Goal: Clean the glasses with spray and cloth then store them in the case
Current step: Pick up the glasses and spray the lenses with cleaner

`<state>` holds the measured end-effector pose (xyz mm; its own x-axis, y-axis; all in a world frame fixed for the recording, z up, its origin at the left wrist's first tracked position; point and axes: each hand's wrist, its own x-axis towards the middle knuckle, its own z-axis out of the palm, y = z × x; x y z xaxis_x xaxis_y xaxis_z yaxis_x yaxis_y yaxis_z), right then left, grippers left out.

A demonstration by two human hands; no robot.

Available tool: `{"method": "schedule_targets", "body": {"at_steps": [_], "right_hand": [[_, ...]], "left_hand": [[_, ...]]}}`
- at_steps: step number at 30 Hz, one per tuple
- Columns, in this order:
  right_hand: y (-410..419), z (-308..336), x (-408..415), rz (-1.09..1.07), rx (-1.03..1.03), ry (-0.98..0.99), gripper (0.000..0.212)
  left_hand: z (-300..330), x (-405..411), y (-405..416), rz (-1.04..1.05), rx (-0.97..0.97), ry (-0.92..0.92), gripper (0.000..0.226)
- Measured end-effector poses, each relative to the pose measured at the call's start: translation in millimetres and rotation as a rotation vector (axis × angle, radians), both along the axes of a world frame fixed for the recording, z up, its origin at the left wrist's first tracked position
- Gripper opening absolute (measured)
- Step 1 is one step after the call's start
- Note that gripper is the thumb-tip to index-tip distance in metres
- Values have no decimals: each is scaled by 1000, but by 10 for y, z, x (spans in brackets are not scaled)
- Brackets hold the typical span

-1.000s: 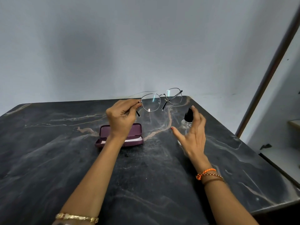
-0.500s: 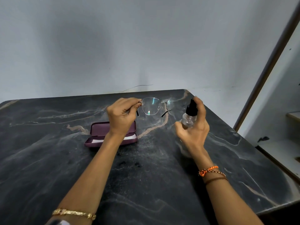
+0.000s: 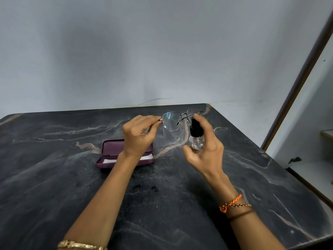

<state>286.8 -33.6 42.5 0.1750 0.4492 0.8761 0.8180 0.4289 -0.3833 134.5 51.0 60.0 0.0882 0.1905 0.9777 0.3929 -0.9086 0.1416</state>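
Head view gives me everything I have from here. Largest first: the black marble tabletop with pale tan veins [image 3: 54, 177] fills the lower half. On it, just behind the left forearm, lies the plum-coloured hard glasses case [image 3: 110, 150], lid open, a strip of white showing inside; it may be the cloth, I cannot tell. My left hand [image 3: 138, 136] is raised above the case and pinches one temple of the thin metal-framed glasses with clear lenses [image 3: 170, 121], holding them up off the table with the lenses side-on to the bottle. My right hand [image 3: 205, 152] is wrapped around the small clear spray bottle with a black pump top [image 3: 196, 134], the forefinger resting on the pump and the nozzle close beside the far lens.

I judge this the spraying step, early in the task: wiping and storing are not yet done. The next move calls for a press on the pump with the nozzle aimed squarely at a lens, while the left pinch stays steady.

Against half a second ago, the bottle has come up and in toward the frame, and the glasses sit slightly further right, their far lens now partly behind the pump top.
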Motion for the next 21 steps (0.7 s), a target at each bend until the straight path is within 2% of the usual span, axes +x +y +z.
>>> {"method": "schedule_targets", "body": {"at_steps": [10, 17, 21], "right_hand": [[-8, 7, -12, -43, -23, 8, 70], [24, -19, -1, -72, -33, 74, 79], [17, -12, 25, -34, -24, 61, 72]], "left_hand": [[14, 17, -25, -9, 13, -17, 3], [13, 11, -22, -15, 12, -24, 5], [0, 21, -18, -22, 3, -17, 4]]}}
